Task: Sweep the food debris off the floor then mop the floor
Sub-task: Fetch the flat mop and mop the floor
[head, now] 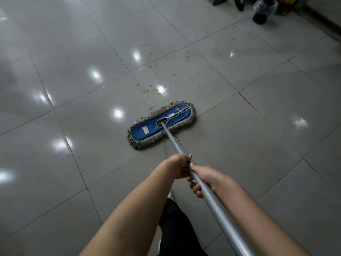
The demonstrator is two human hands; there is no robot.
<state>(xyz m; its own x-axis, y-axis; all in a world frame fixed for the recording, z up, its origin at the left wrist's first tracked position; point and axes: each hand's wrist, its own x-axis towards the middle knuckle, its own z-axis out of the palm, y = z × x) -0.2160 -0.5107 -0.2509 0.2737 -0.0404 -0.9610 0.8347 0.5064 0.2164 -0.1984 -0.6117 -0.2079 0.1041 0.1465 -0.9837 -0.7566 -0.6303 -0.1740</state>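
A flat mop head (147,129), blue on top with a grey fringe, lies flat on the grey tiled floor (73,89). Its grey metal handle (175,143) runs back toward me. My left hand (180,166) grips the handle higher up the shaft's lower part, and my right hand (204,181) grips it just behind. Yellow-green stains and specks (158,91) are scattered on the tiles just beyond the mop head, spreading toward the upper right.
A dark bin with a plastic liner (263,11) stands at the top right, next to other dark items and a wall base (321,21). My dark trouser leg (177,228) shows below my arms. Glossy tiles stretch to the left and right.
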